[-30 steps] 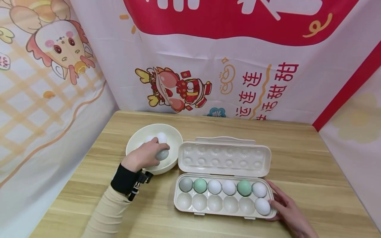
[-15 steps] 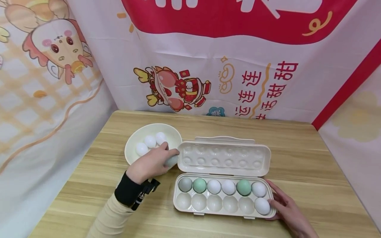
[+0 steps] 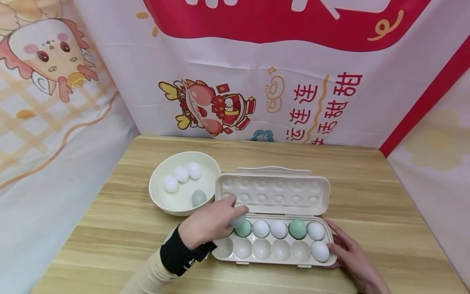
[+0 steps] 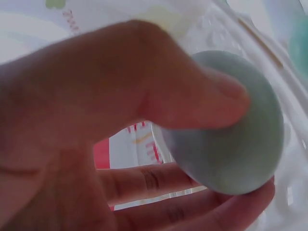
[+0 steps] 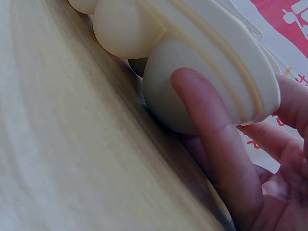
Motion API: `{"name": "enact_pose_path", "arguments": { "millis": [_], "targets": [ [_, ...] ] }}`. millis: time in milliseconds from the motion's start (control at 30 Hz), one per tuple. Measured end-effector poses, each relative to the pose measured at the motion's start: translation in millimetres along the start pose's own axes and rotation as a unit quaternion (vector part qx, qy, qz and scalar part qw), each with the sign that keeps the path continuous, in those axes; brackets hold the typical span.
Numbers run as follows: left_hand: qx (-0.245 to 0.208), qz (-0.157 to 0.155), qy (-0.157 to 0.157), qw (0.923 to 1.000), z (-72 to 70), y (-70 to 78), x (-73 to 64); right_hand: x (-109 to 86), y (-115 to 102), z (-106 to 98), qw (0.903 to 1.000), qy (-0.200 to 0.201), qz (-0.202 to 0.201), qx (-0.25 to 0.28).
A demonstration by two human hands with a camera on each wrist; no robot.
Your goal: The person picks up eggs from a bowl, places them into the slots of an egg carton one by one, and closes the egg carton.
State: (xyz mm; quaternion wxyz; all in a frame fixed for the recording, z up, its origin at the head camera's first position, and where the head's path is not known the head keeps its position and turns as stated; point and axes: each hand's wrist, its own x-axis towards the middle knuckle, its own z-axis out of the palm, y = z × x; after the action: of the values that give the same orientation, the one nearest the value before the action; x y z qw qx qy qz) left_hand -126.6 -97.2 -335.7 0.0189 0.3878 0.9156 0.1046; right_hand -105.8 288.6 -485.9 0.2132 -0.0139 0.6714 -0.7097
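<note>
My left hand [image 3: 213, 218] pinches a pale grey-green egg [image 3: 238, 221] over the left end of the open egg carton [image 3: 262, 249]. In the left wrist view the thumb presses one side of that egg [image 4: 231, 154], fingers curled under the other. Green and white eggs fill most of the back row; the hand hides its left cup. One white egg [image 3: 320, 251] sits at the right end of the front row, whose other cups are bare. My right hand [image 3: 350, 255] grips the carton's right end, its thumb [image 5: 207, 115] against a rounded cup in the right wrist view.
A cream bowl [image 3: 202, 183] stands left of the carton, holding three white eggs [image 3: 181, 174] and one grey egg [image 3: 198, 198]. The carton's lid [image 3: 271, 204] lies folded back behind it. Printed cloth [image 3: 147, 81] hangs behind the wooden table [image 3: 352, 175].
My left hand has carried the grey-green egg from the bowl rightward to above the carton, uncovering the grey egg left in the bowl. My right hand has kept its grip on the carton.
</note>
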Motion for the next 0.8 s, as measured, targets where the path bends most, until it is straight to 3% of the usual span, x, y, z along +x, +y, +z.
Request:
{"name": "enact_pose_path", "arguments": {
  "millis": [200,400,633,800],
  "targets": [
    [0.033,0.039,-0.002,0.9987,6.4,13.9,10.5,2.3,0,1,0.9998,-0.011,-0.017,0.003],
    [0.06,0.053,-0.046,0.9957,16.4,32.0,29.9,1.7,1,-2,0.9998,-0.01,-0.019,0.004],
    [0.116,0.119,-0.054,0.9846,34.9,54.9,54.6,0.9,1,-3,0.9999,0.0,-0.007,-0.009],
    [0.137,0.133,-0.064,0.9796,46.8,72.0,67.2,2.1,0,-2,0.9998,-0.002,0.002,-0.019]
  ]
}}
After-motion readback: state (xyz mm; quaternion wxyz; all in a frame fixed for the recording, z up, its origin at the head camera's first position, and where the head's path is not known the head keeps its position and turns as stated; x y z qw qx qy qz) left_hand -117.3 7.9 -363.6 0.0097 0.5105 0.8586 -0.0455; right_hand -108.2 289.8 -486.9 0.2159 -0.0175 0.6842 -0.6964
